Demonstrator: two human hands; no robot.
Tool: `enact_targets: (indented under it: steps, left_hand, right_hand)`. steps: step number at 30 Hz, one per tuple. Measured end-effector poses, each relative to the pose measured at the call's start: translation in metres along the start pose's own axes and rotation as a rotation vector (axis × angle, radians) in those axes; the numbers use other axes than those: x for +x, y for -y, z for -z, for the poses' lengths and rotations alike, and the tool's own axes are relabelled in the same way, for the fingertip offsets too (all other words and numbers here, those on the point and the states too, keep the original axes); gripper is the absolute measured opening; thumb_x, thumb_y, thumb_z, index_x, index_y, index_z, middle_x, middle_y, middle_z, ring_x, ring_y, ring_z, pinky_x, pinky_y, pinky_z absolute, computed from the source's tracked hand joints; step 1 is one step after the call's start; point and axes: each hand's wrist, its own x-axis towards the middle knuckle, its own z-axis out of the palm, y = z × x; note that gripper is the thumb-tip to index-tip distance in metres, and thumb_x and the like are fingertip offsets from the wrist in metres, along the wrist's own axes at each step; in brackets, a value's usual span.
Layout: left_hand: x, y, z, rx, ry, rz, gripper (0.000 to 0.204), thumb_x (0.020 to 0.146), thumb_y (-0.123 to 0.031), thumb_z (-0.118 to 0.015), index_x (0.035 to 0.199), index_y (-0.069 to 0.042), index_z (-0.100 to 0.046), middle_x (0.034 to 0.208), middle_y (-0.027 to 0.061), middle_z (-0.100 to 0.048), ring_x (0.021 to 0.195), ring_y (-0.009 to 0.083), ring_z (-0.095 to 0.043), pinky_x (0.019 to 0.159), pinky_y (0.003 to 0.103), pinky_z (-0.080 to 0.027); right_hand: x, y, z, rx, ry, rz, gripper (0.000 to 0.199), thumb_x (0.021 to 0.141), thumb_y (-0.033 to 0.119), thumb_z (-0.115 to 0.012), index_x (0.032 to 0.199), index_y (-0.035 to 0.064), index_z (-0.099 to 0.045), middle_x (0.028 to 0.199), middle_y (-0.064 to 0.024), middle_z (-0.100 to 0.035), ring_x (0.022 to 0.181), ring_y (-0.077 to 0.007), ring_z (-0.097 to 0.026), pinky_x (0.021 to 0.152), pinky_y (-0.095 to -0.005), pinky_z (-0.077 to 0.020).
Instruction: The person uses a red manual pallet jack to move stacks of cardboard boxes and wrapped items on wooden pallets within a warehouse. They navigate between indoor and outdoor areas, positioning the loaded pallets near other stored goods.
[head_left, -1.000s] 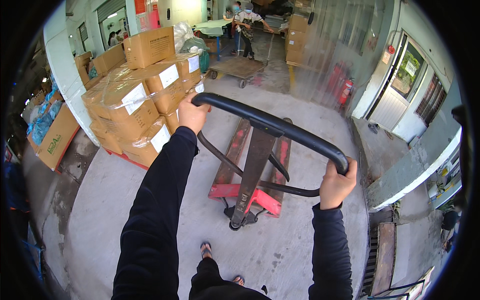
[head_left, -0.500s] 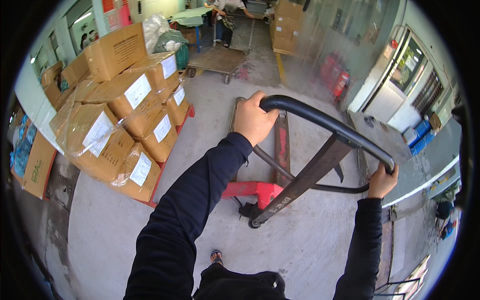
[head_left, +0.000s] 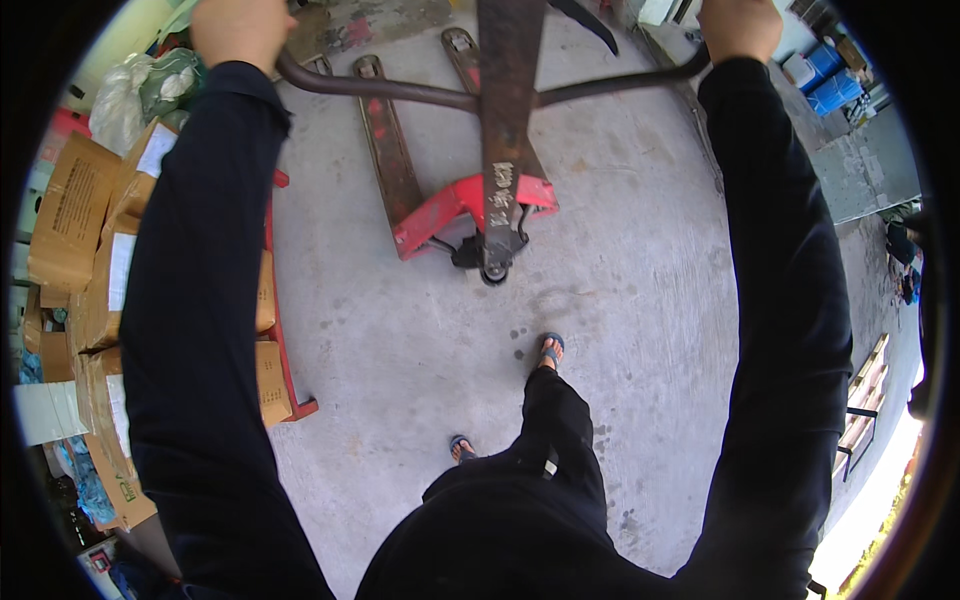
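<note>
A pallet jack with a red body (head_left: pixel 430 217) and two long, worn forks (head_left: pixel 385 135) stands on the grey floor in front of me. Its dark metal shaft (head_left: pixel 505 120) rises toward me and meets a black looped handle (head_left: pixel 400 92) near the upper edge. At the handle's left end, my left hand (head_left: pixel 240 32) is closed around the bar. My right hand (head_left: pixel 742 28) is closed on the right end. Both forearms, in dark sleeves, stretch forward. The top of the handle and part of both hands are cut off by the picture's edge.
Stacked cardboard cartons (head_left: pixel 75 200) stand on a red pallet (head_left: pixel 283 350) to the left, partly behind my left arm. Plastic bags (head_left: pixel 145 90) lie beyond them. Blue containers (head_left: pixel 832 92) sit at the far right, beside a low grey ledge (head_left: pixel 865 170).
My view has tipped down and turned, so the handle and both hands sit higher. The pallet jack appears straighter ahead, and the cartons have shifted toward the left edge. Both hands keep their grip.
</note>
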Motion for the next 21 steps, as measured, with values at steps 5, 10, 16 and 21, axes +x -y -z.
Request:
enact_targets:
  steps: [5,10,16,21]
  left_hand:
    - [0.058,0.053,-0.039,0.448,0.137,-0.063,0.038,0.084,-0.039,-0.073,0.085,-0.001,-0.068,0.060,0.0077,-0.064,0.059,0.0165,-0.065,0.059,0.032,-0.050]
    - [0.060,0.087,-0.047,0.034,-0.020,0.251,0.025,0.083,-0.025,-0.073,0.085,-0.001,-0.067,0.058,0.0050,-0.057,0.042,0.0154,-0.057,0.043,0.031,-0.045]
    - [0.127,0.132,-0.075,0.160,-0.123,-0.023,0.027,0.080,-0.026,-0.072,0.086,-0.001,-0.069,0.065,0.0127,-0.066,0.055,0.0255,-0.064,0.059,0.037,-0.052]
    - [0.162,0.159,-0.140,0.171,-0.122,-0.071,0.028,0.076,-0.027,-0.071,0.084,-0.001,-0.068,0.063,0.0169,-0.066,0.066,0.0345,-0.068,0.066,0.042,-0.054]
  right_hand:
    - [0.029,-0.028,-0.078,-0.054,0.042,0.145,0.023,0.080,0.016,-0.068,0.094,-0.0025,-0.068,0.073,-0.0242,-0.066,0.069,-0.0359,-0.068,0.063,-0.0409,-0.0513]
    - [0.020,-0.029,-0.130,-0.135,0.091,-0.002,0.033,0.077,0.028,-0.071,0.098,0.0024,-0.068,0.085,-0.0231,-0.069,0.085,-0.0413,-0.068,0.076,-0.0436,-0.0528]
    - [0.054,-0.059,-0.233,-0.027,0.071,0.066,0.032,0.079,0.027,-0.073,0.097,0.0011,-0.069,0.077,-0.0202,-0.068,0.073,-0.0320,-0.067,0.073,-0.0386,-0.0518]
    - [0.116,-0.123,-0.341,-0.034,0.106,0.060,0.030,0.081,0.028,-0.072,0.093,0.0018,-0.069,0.071,-0.0159,-0.067,0.068,-0.0265,-0.066,0.068,-0.0373,-0.0516]
